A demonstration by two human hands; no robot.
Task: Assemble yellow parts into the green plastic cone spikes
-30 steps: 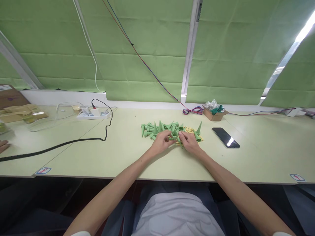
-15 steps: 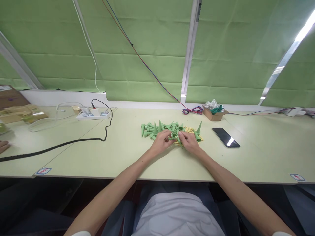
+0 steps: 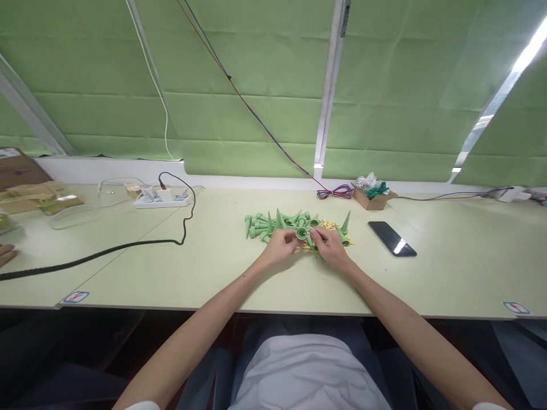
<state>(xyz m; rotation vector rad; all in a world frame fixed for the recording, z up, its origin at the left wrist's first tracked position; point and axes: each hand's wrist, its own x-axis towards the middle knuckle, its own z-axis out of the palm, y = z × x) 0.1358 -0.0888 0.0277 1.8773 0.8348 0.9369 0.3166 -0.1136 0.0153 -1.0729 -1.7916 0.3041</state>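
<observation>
Holding the green cup-ended piece with the left hand, thumb and fingers clamped on its left side, with the back of that hand turned upward. Coming in from the lower left with the left forearm, angled up over the near edge of the pale tabletop. Bringing the right hand in from the lower right at a mirrored slant, with fingers drawn together and bent inward at the right side of the same piece. Cannot tell whether anything small is pinched there, being too small to make out.

Lying between the two sets of fingertips, with round open mouth facing up toward the camera. Spread just beyond and to the left of the left hand: a heap of green spiked pieces, some flat, some with points upward. Scattered behind and beside the right hand: small yellow pieces, with more green spikes among them at the right end.

Set well apart to the right: a black phone, flat on the tabletop. Placed farther back: a small cardboard box containing crumpled clear plastic and something green, near a coil of red and blue wire.
</observation>
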